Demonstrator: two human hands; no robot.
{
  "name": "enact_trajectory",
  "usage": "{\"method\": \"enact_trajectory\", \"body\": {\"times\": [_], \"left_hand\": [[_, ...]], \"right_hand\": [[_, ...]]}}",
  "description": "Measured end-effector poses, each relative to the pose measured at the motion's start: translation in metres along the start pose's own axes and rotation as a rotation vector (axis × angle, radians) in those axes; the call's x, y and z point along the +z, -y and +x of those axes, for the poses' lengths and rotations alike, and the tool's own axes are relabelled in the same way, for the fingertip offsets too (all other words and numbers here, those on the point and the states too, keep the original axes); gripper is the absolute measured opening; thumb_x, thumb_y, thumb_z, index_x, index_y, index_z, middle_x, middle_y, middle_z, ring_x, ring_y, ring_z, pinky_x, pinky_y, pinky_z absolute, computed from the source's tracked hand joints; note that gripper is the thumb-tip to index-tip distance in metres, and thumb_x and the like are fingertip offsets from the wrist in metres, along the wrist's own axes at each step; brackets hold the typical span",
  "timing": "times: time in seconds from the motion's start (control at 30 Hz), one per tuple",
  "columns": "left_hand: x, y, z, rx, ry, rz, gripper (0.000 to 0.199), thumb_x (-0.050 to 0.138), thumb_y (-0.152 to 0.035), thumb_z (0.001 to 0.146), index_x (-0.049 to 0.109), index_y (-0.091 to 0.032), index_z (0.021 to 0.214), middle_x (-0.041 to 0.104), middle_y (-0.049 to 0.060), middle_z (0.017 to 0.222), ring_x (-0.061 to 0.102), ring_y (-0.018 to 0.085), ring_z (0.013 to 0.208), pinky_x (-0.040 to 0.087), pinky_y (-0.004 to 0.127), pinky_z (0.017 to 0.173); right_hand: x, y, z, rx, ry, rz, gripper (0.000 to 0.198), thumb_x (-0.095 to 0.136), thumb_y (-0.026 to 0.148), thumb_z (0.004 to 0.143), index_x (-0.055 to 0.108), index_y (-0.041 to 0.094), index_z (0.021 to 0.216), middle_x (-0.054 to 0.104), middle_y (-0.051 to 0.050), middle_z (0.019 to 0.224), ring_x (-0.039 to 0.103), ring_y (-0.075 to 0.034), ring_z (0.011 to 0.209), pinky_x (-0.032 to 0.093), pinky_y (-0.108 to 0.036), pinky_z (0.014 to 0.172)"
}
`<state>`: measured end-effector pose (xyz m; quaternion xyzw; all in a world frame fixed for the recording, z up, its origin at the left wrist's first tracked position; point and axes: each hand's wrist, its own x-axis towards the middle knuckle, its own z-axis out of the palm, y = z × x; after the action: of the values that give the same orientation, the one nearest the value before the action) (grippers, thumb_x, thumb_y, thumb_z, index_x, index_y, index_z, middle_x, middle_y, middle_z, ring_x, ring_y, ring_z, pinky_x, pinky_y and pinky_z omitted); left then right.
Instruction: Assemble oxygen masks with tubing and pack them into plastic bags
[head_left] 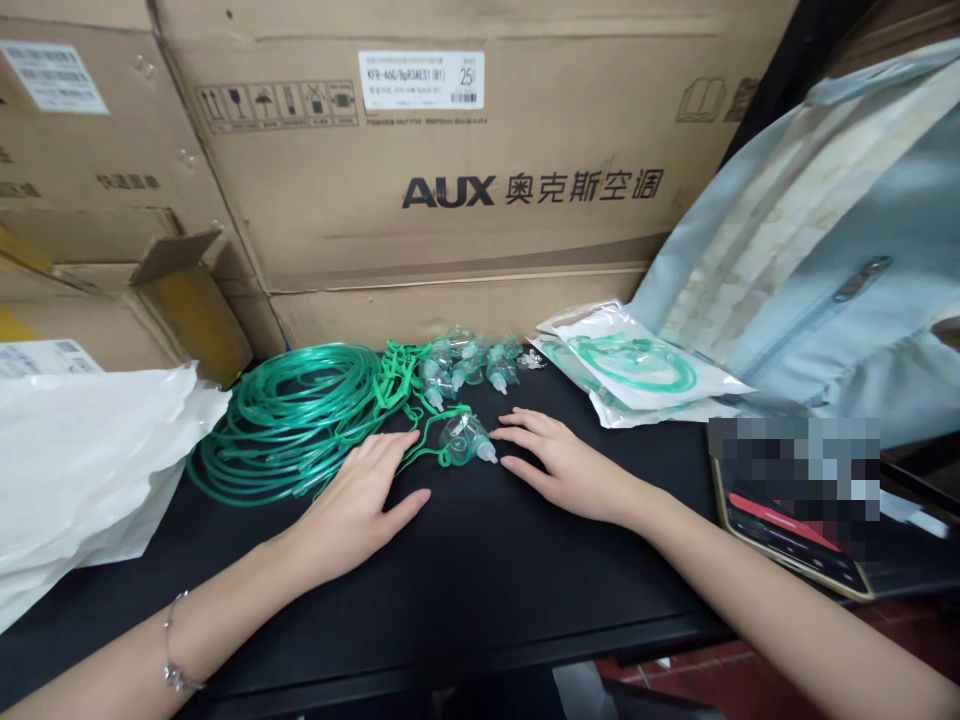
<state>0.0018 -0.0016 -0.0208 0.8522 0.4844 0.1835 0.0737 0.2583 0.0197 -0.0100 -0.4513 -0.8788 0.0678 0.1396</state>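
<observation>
A clear oxygen mask (461, 438) with a white connector and a green elastic strap lies on the black table between my hands. My left hand (362, 500) rests with thumb apart from the fingers, beside the strap and the coiled green tubing (292, 420); whether it touches the strap I cannot tell. On the mask's other side, my right hand (559, 462) lies with fingers spread, their tips close to the connector. Neither hand holds anything. Behind are several more masks (465, 360), with bunched green straps (397, 375) to their left.
White packages (90, 450) lie at the left. Sealed bags with green tubing (637, 370) sit back right, near a light-blue garment (832, 240). A phone (787, 530) lies at the right edge. Large cardboard boxes (450, 230) stand behind, beside small metal clips (532, 357).
</observation>
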Motion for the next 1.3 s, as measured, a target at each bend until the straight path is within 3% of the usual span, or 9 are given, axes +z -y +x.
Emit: {"method": "enact_trajectory", "body": {"times": [0.17, 0.43, 0.53, 0.63, 0.8, 1.03, 1.3], "left_hand": [[-0.004, 0.001, 0.003, 0.012, -0.098, -0.112, 0.048, 0.048, -0.039, 0.082, 0.035, -0.022, 0.125, 0.045, 0.009, 0.124, 0.046, 0.023, 0.113, 0.04, 0.04, 0.094], [-0.044, 0.017, 0.011, -0.031, -0.468, 0.024, 0.027, 0.042, -0.033, 0.083, 0.05, -0.019, 0.105, 0.054, 0.008, 0.111, 0.049, 0.021, 0.108, 0.038, 0.038, 0.095], [-0.056, 0.037, 0.027, -0.126, -0.433, 0.17, 0.031, 0.042, -0.035, 0.081, 0.055, -0.016, 0.102, 0.054, 0.011, 0.11, 0.049, 0.026, 0.107, 0.037, 0.042, 0.094], [-0.059, 0.059, 0.047, -0.29, -0.31, 0.24, 0.033, 0.043, -0.032, 0.079, 0.059, -0.015, 0.101, 0.057, 0.013, 0.11, 0.052, 0.03, 0.106, 0.038, 0.044, 0.091], [-0.048, 0.084, 0.059, -0.342, -0.268, 0.181, 0.027, 0.049, -0.032, 0.076, 0.067, -0.015, 0.09, 0.068, 0.013, 0.096, 0.061, 0.031, 0.092, 0.045, 0.04, 0.081], [-0.045, 0.089, 0.051, -0.374, -0.364, 0.079, 0.021, 0.052, -0.029, 0.074, 0.07, -0.02, 0.081, 0.072, 0.007, 0.083, 0.066, 0.025, 0.081, 0.048, 0.032, 0.074], [-0.05, 0.083, 0.052, -0.406, -0.527, -0.047, 0.017, 0.056, -0.025, 0.069, 0.067, -0.017, 0.076, 0.071, 0.006, 0.075, 0.066, 0.022, 0.074, 0.049, 0.03, 0.073]], "right_hand": [[-0.003, 0.001, 0.001, -0.031, -0.181, 0.064, 0.026, 0.042, 0.027, 0.087, 0.057, 0.02, 0.107, 0.054, -0.009, 0.111, 0.047, -0.021, 0.11, 0.037, -0.041, 0.096], [-0.011, 0.005, 0.012, -0.024, -0.285, 0.155, 0.021, 0.041, 0.026, 0.087, 0.057, 0.02, 0.101, 0.057, -0.007, 0.099, 0.053, -0.02, 0.097, 0.041, -0.039, 0.088], [-0.017, 0.011, 0.027, -0.023, -0.235, 0.127, 0.023, 0.042, 0.027, 0.087, 0.056, 0.019, 0.104, 0.057, -0.008, 0.1, 0.053, -0.021, 0.097, 0.042, -0.039, 0.087], [-0.021, 0.018, 0.044, -0.014, -0.185, 0.047, 0.025, 0.042, 0.027, 0.087, 0.056, 0.017, 0.103, 0.058, -0.009, 0.099, 0.054, -0.021, 0.095, 0.044, -0.036, 0.083], [-0.02, 0.019, 0.056, 0.012, -0.312, -0.014, 0.025, 0.037, 0.027, 0.088, 0.059, 0.016, 0.095, 0.059, -0.007, 0.089, 0.056, -0.019, 0.085, 0.045, -0.034, 0.077], [-0.011, 0.006, 0.049, 0.025, -0.349, 0.118, 0.025, 0.038, 0.028, 0.088, 0.061, 0.018, 0.09, 0.061, -0.006, 0.085, 0.057, -0.018, 0.076, 0.046, -0.031, 0.068], [-0.011, 0.003, 0.05, 0.013, -0.355, 0.164, 0.024, 0.039, 0.028, 0.087, 0.06, 0.017, 0.089, 0.062, -0.007, 0.088, 0.058, -0.018, 0.08, 0.047, -0.032, 0.071]]}}
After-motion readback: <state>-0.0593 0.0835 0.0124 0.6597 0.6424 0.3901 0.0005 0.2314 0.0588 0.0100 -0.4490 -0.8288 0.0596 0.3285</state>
